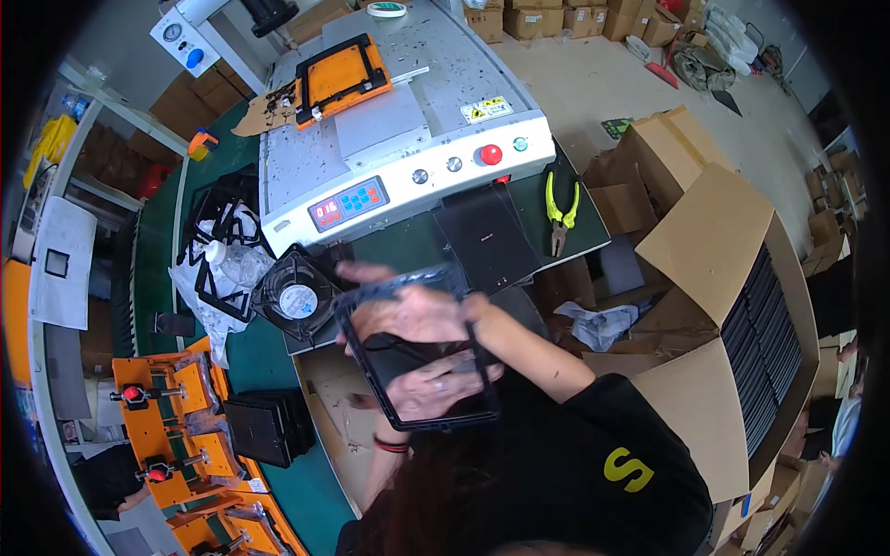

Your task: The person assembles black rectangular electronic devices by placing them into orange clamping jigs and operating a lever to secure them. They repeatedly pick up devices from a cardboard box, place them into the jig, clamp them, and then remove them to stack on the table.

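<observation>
Holding a black rectangular plastic frame (417, 352) between both hands, the person keeps it above the green table (269, 357), at about six o'clock from the grey machine console (408, 176). The left hand (431, 387) pinches its lower edge; the right hand (408, 310) clasps its upper rim. A loosened grip could probably drop the thin frame onto the round black fan (297, 296) at nine o'clock.

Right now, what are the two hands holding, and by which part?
Both hold one black frame. The left hand grips its lower part, fingers across the opening; the right hand grips its upper part.
</observation>
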Motion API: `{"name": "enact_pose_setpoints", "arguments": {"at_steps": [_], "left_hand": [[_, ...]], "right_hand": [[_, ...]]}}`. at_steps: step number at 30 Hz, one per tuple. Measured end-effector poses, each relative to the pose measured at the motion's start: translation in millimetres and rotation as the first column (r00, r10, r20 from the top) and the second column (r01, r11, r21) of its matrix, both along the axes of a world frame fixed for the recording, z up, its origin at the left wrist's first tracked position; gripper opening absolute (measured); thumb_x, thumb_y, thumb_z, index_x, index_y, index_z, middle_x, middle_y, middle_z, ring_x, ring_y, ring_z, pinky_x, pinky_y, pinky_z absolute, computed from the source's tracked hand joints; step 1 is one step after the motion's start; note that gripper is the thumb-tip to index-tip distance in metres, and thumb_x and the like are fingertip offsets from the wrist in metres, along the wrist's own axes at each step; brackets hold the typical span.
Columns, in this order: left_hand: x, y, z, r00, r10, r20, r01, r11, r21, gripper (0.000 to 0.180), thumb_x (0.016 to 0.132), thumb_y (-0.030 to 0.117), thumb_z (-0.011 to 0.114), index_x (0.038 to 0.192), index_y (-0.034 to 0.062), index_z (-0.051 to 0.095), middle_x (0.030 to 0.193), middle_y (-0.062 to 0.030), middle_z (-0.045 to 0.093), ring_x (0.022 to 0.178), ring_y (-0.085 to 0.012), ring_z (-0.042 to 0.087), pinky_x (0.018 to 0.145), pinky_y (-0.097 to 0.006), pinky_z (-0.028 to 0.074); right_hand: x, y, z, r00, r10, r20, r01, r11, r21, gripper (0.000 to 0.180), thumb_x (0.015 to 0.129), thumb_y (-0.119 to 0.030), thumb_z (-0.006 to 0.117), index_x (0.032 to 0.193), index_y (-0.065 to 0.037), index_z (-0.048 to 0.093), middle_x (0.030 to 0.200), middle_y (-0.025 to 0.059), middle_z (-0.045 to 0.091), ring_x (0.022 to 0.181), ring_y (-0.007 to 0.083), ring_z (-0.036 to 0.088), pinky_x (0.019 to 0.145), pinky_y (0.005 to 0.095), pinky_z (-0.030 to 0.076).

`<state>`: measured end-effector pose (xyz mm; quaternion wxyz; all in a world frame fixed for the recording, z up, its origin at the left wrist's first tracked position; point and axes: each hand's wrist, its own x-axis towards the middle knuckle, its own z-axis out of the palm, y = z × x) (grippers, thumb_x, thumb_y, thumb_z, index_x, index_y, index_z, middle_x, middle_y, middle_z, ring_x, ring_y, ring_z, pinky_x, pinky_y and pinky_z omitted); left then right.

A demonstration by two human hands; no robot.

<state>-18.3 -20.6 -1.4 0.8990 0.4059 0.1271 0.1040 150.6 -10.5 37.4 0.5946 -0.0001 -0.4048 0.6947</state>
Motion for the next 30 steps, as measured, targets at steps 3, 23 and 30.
{"name": "enact_pose_setpoints", "arguments": {"at_steps": [3,23,30], "left_hand": [[7.2,-24.2,-34.2,0.999,-0.033,0.029,0.034,0.998,-0.047,0.083,0.067,0.046,0.062,0.131,0.0033,0.032,0.128,-0.0146,0.042,0.125,-0.0274,0.040,0.110,-0.047,0.023],[24.3,49.4,-6.4,0.895,0.371,0.250,-0.407,0.906,0.114,0.119,0.063,0.063,0.071,0.148,0.0174,0.002,0.147,-0.0210,0.019,0.128,-0.0363,0.035,0.103,-0.046,0.036],[35.9,48.1,-4.3,0.861,0.421,0.286,-0.464,0.881,0.098,0.115,0.066,0.068,0.066,0.147,0.0133,0.006,0.146,-0.0214,0.021,0.127,-0.0373,0.038,0.097,-0.046,0.042]], "right_hand": [[-9.7,-5.7,-27.8,0.993,0.104,0.049,-0.107,0.992,0.062,0.118,0.067,-0.061,0.068,0.146,-0.001,0.004,0.131,0.0269,0.042,0.119,0.0308,0.048,0.105,0.0411,0.032],[48.0,-78.8,-16.5,-0.845,0.023,0.534,0.467,0.519,0.716,0.099,0.064,-0.039,0.074,0.143,-0.007,0.023,0.120,0.0363,0.043,0.113,0.0497,0.046,0.098,0.0498,0.039],[56.4,-89.9,30.6,-0.709,-0.163,0.686,0.560,0.462,0.688,0.080,0.062,-0.033,0.071,0.134,-0.011,0.044,0.118,0.0371,0.047,0.107,0.0516,0.051,0.092,0.0484,0.045]]}}
